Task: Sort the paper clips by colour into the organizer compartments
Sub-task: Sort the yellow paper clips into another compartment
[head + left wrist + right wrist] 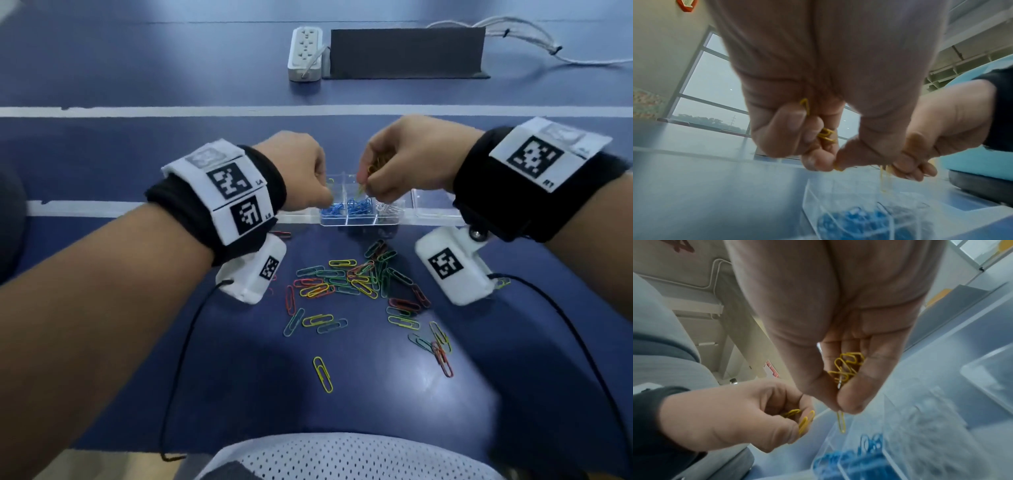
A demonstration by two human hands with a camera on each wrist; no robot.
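Both hands hover over the clear organizer (pixel 359 219), the left hand (pixel 301 171) curled round yellow clips (pixel 826 134) and the right hand (pixel 407 161) cupping more, one clip (pixel 841 421) dangling from its fingertips; a loose release could scatter yellows among the blue clips (pixel 346 207) below; mixed clips (pixel 356 281) wait on the table.

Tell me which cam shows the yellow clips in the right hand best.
Right wrist: the yellow clips lie bunched in the right hand, one dangling from the fingertips. Head shows only a glimpse between curled fingers. Left wrist shows a blurred streak.
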